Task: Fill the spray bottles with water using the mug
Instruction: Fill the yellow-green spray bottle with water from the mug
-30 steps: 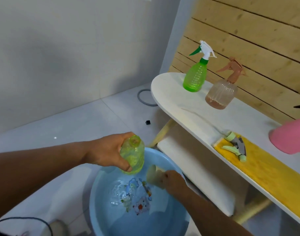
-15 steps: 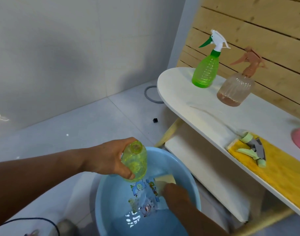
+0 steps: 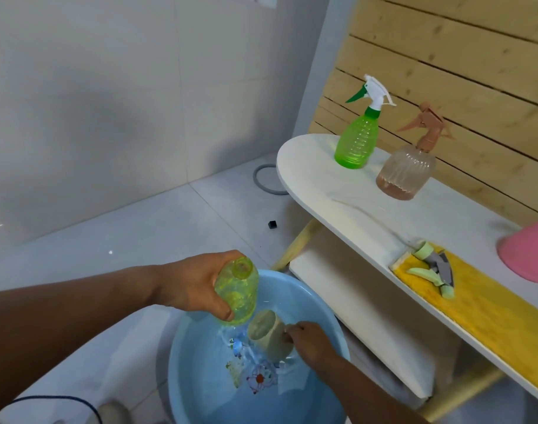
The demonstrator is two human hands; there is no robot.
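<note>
Since half a second ago the mug [image 3: 269,335] has come up out of the water; before it was low in the basin, now it is lifted and tilted, its mouth turned toward the bottle. The bottle has stayed almost in the same place.

In the head view, the left hand [image 3: 197,284] grips the yellow-green bottle [image 3: 237,293] around its body, above the far side of the blue basin [image 3: 319,304]. The bottle has no spray head, its neck is open and leans a little toward the camera. The plastic is clear and looks wet; how much water is inside, I cannot tell. The right hand [image 3: 310,339] holds the beige mug by its handle, just beside the bottle's lower part.

I think the step is scooping, finished, and pouring comes next. This calls for raising the mug to the narrow neck and tipping slowly, over the basin.

On the white shelf [image 3: 310,191] stand a green spray bottle [image 3: 358,139] and a brown spray bottle [image 3: 410,169], both capped. A loose spray head [image 3: 433,270] lies on a yellow cloth [image 3: 491,313].
</note>
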